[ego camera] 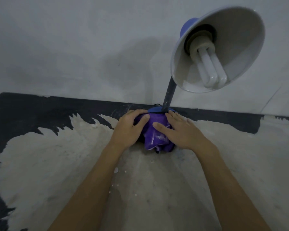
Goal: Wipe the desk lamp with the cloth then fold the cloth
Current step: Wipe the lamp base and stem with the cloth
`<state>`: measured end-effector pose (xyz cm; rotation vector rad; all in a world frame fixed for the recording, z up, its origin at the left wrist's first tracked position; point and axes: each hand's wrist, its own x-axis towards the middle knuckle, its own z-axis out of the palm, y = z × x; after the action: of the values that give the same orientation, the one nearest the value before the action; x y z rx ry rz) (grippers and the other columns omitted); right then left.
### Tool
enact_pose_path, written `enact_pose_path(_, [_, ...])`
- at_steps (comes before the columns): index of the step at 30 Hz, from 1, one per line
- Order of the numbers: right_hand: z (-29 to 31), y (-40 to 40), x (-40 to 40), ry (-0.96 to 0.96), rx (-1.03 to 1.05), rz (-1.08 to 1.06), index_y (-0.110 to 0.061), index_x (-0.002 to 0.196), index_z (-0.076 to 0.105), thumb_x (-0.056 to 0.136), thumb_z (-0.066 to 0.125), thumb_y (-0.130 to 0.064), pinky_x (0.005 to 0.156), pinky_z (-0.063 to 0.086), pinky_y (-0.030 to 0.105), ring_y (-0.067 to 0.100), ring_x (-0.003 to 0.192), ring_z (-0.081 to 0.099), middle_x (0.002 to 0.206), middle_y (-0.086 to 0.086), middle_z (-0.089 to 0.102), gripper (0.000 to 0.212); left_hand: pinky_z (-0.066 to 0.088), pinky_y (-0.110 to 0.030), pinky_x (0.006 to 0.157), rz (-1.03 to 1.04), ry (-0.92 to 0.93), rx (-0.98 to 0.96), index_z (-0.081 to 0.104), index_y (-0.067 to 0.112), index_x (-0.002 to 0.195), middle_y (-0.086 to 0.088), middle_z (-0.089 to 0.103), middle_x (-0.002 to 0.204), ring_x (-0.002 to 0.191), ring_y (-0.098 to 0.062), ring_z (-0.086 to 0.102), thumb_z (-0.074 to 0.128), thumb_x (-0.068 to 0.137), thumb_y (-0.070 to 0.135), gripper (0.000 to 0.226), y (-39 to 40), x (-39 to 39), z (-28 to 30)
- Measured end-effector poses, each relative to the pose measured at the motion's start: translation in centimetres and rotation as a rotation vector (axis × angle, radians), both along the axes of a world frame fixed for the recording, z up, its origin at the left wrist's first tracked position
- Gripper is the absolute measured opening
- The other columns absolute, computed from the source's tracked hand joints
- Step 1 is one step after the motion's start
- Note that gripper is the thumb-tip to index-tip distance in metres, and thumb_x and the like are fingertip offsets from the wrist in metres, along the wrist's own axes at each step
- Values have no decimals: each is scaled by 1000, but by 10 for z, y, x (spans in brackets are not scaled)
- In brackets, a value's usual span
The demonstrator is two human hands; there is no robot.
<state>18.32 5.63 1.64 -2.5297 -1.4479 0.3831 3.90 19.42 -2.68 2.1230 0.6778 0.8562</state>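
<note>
- Left hand [130, 126]: fingers curled over the left side of the cloth [154, 132], thumb laid across its top. Gripping, apparently to bunch the fabric against the lamp's base [154, 110] and brace it.
- Right hand [178, 129]: fingers straight and slightly spread, palm flat on the cloth's right side, fingertips reaching to the foot of the stem [169, 94]. Pressing, not pinching; likely supplies the wiping pressure.
- Cloth: purple, crumpled, draped over the near part of the base, between both hands and touching each. A loose tail hangs toward the viewer onto the table [140, 189]. Pale smears show on it.
- Base: blue, mostly covered; only its far rim shows just beyond the fingertips.
- Stem: dark, rises tilted rightward from the base.
- Shade [240, 27]: white inside, blue outside, well above the hands and to the right, opening turned to the viewer; bulb [210, 67] exposed. Neither hand touches it.
- Table: pale worn surface, dark patches at the far and left edges.
- Judgement: wiping stage, at the base; folding not yet begun.
</note>
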Motion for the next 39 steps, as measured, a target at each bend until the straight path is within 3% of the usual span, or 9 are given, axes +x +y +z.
enact_pose_path(3, [-7, 3, 4, -38, 79, -27, -24, 161, 14, 62, 2, -98, 124, 3, 43, 13, 156, 7, 170, -5, 9, 124, 52, -33, 96, -18, 23, -18, 63, 26, 134, 2, 65, 123, 108, -15, 62, 57, 100, 43, 38, -2, -1, 0])
enact_pose_path(9, [-8, 1, 5, 1, 145, -22, -21, 160, 20, 79, 22, -88, 124, 6, 40, 16, 155, 13, 169, -1, 14, 105, 52, -33, 97, -29, 54, -15, 59, 25, 138, 2, 65, 129, 110, -15, 62, 58, 100, 44, 43, -4, -2, 3])
enact_pose_path(13, [-3, -1, -5, 64, 122, 44, -26, 158, 25, 82, 42, -84, 122, 14, 39, 18, 153, 17, 168, -5, 18, 97, 53, -36, 93, -43, 59, -17, 60, 25, 132, 5, 68, 121, 106, -15, 64, 57, 100, 43, 37, -5, -2, 4])
enact_pose_path(19, [-4, 0, -7, 159, 188, 127, -28, 158, 26, 87, 48, -75, 121, 0, 32, 14, 154, 9, 167, -11, 18, 88, 53, -36, 92, -45, 53, -42, 61, 23, 128, 6, 68, 116, 105, -14, 63, 55, 102, 37, 30, -5, 0, 3])
enact_pose_path(24, [-3, 23, -12, 65, 218, 189, -20, 156, 31, 87, 42, -78, 118, 8, 31, 18, 151, 20, 166, -1, 26, 91, 52, -36, 82, 16, -18, -60, 68, 16, 113, 2, 71, 100, 92, -16, 64, 49, 105, 22, 21, -3, 3, 0])
enact_pose_path(29, [-8, 44, -18, -40, 204, 270, -15, 156, 31, 97, 35, -68, 124, 4, 36, 18, 154, 18, 167, 5, 24, 80, 42, -6, 82, 235, -170, -147, 73, 12, 115, 3, 71, 110, 102, -10, 62, 44, 104, 11, 30, 1, 3, 2])
enact_pose_path(33, [-10, 42, -18, -37, 234, 342, -14, 148, 47, 101, 48, -49, 123, 7, 33, 17, 152, 24, 161, 3, 37, 59, 47, -18, 89, 272, -241, -189, 74, 15, 112, 5, 72, 107, 100, -6, 64, 47, 104, 16, 28, 4, 2, 1])
enact_pose_path(36, [-14, 33, -23, -27, 300, 370, -16, 133, 64, 99, 52, -46, 118, 9, 25, 14, 146, 34, 149, 0, 54, 47, 44, -5, 80, 266, -235, -176, 72, 17, 111, 9, 71, 101, 91, 10, 61, 50, 104, 19, 24, 6, 1, 0])
enact_pose_path(39, [-19, 18, -26, -64, 392, 325, -16, 126, 69, 95, 56, -49, 118, 16, 24, 12, 139, 44, 139, -1, 63, 46, 44, -6, 76, 246, -230, -148, 72, 15, 107, 9, 70, 96, 83, 13, 60, 52, 104, 17, 21, 6, 0, 0])
